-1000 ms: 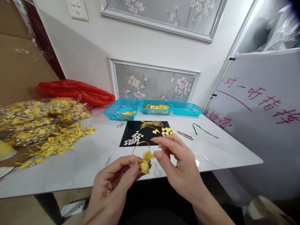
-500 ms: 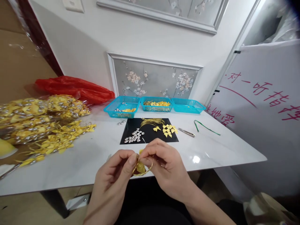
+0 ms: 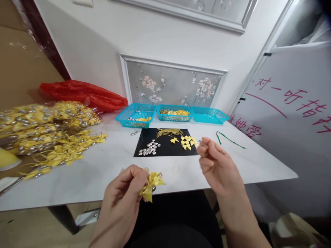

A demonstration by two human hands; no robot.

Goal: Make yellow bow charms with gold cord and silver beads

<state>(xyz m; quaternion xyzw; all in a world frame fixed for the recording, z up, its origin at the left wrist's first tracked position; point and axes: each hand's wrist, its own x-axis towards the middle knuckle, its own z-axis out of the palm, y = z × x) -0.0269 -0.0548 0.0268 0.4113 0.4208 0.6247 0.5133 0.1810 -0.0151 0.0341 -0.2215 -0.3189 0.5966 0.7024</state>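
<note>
My left hand [image 3: 125, 196] pinches a yellow ribbon flower [image 3: 152, 186] between thumb and fingers, above the table's front edge. Gold wire loops over its petals, and a silvery bead shows at its side. My right hand [image 3: 219, 165] is out to the right with its fingers curled closed, slightly blurred, on the thread snips [image 3: 199, 141]; only their grey tip shows. On a black mat [image 3: 167, 150] lie silver beads [image 3: 150, 148], a bundle of gold wires [image 3: 170, 132] and yellow ribbon bows [image 3: 187, 142].
Three blue baskets [image 3: 124, 121] stand along the wall; two hold beads, yellow pieces or wires. Bagged yellow flower strands [image 3: 28, 124] and a red plastic bag [image 3: 82, 94] are at left. A green tie [image 3: 231, 142] lies at right. A whiteboard [image 3: 289, 144] stands beside the table.
My right hand has let go of the yellow flower and moved right to the snips. My left hand keeps the flower, now turned with its petals showing.
</note>
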